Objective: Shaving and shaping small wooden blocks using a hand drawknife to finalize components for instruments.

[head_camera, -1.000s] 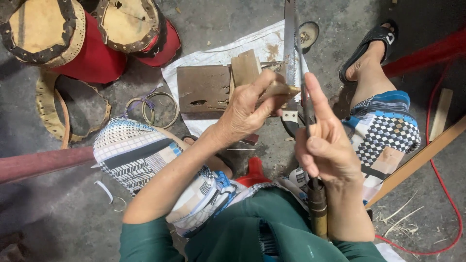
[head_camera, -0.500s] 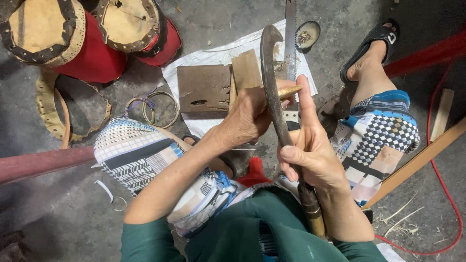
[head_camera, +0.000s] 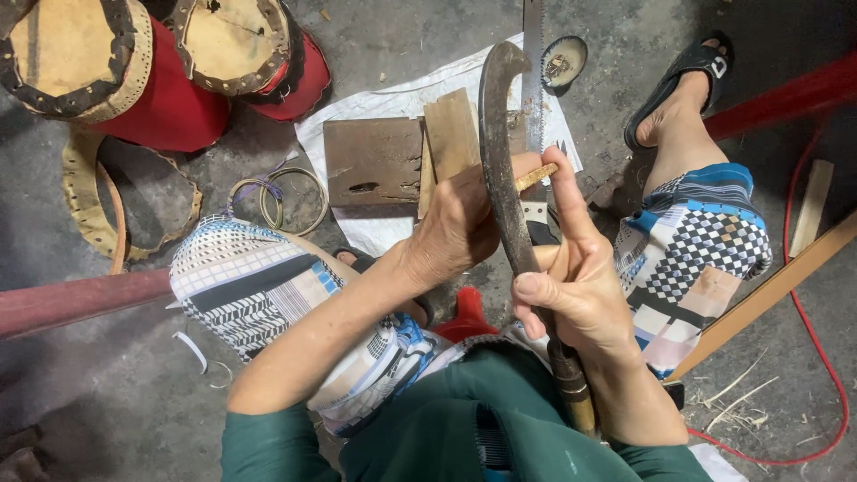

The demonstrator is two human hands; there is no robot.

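My right hand point(head_camera: 576, 281) grips a long dark billhook knife point(head_camera: 500, 152) by its handle, the hooked blade pointing away from me. My left hand point(head_camera: 460, 223) pinches a thin pale bamboo stick point(head_camera: 536, 176) and presses it against the blade's edge. My right index finger stretches up along the stick's tip. Both hands work above my lap, between my knees in patterned trousers point(head_camera: 259, 286).
On a white sheet point(head_camera: 384, 107) lie a brown wooden block point(head_camera: 370, 161), a smaller wood piece point(head_camera: 451, 134) and a hand saw point(head_camera: 533, 62). Two red drums point(head_camera: 134, 62) stand at the upper left, wire rings point(head_camera: 281, 196) beside them. A wooden slat point(head_camera: 777, 286) and red cable point(head_camera: 826, 357) are right.
The knife has turned from edge-on to showing its broad hooked blade, and it has risen against the stick. My left hand keeps its hold on the stick.
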